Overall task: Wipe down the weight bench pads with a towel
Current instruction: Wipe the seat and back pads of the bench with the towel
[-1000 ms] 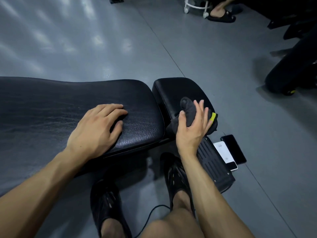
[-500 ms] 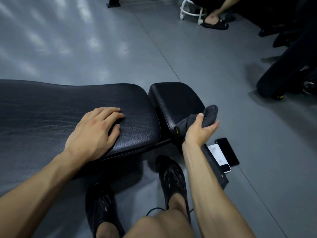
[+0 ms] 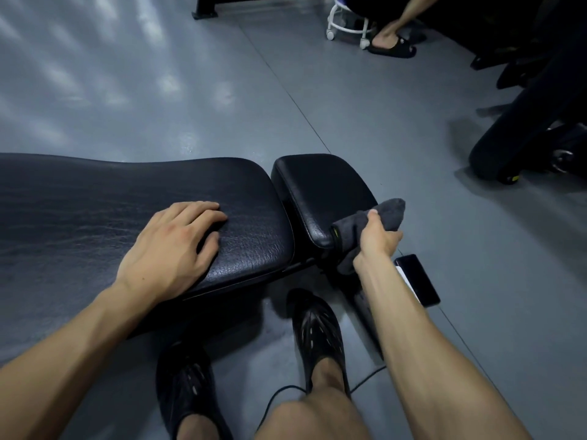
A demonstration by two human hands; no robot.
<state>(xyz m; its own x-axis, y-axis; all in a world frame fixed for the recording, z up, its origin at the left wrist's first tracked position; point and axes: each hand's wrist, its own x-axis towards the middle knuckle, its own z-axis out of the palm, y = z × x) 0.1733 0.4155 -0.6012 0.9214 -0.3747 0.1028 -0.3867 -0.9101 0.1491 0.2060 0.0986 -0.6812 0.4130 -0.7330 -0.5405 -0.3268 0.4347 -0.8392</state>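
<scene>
A black weight bench lies across the view, with a long back pad (image 3: 95,201) on the left and a small seat pad (image 3: 320,188) to its right. My left hand (image 3: 173,246) rests flat on the long pad near its right end, fingers spread. My right hand (image 3: 376,239) grips a dark grey towel (image 3: 389,211) pressed against the seat pad's near right corner and side. The towel wraps over the pad edge and hangs below my hand.
A black phone (image 3: 419,279) lies on the grey floor right of the bench foot, partly behind my forearm. My two black shoes (image 3: 317,328) stand under the bench. A seated person's sandalled foot (image 3: 392,47) and a white wheeled stool (image 3: 347,22) are at the far back. Dark equipment (image 3: 521,134) fills the right.
My right hand has carried the towel from the seat pad's top down over its near right corner and closed round it. My left hand has stayed in place.
</scene>
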